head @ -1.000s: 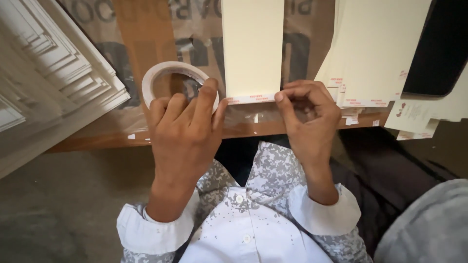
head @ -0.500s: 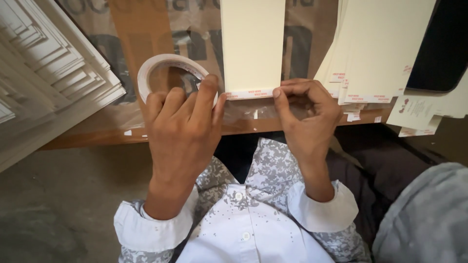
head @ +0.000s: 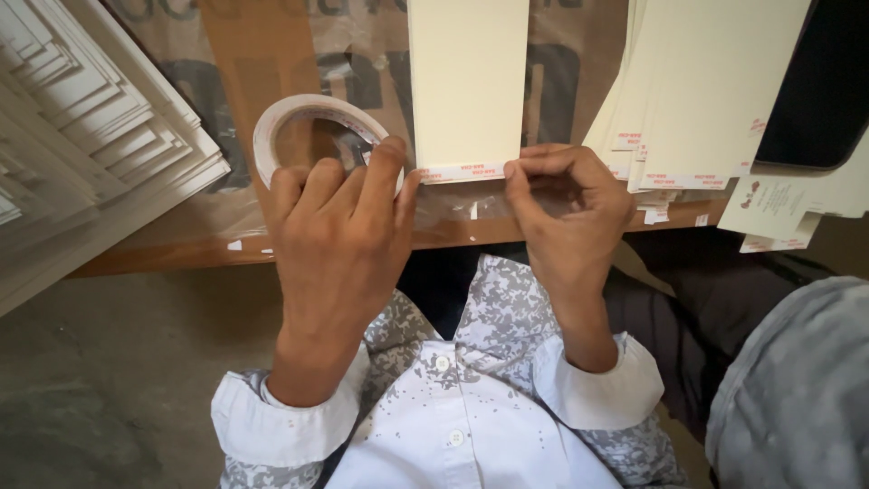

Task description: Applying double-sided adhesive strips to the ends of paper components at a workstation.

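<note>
Card (head: 467, 86) in the middle of the table (head: 181, 244), tape roll (head: 312, 136) just left of it, big stack of sheets (head: 81, 154) far left, pile of cards (head: 706, 91) right, dark device (head: 819, 91) at the right edge

Wooden table (head: 181, 249) covered in clear plastic sheet (head: 299, 54). On its left part, tall fanned stack of white cards (head: 81, 154). On its right part, overlapping cream sheets (head: 715, 81), dark flat object (head: 819, 91), small printed cards (head: 778, 213) at the edge. Below its edge, grey floor (head: 109, 380).
</note>
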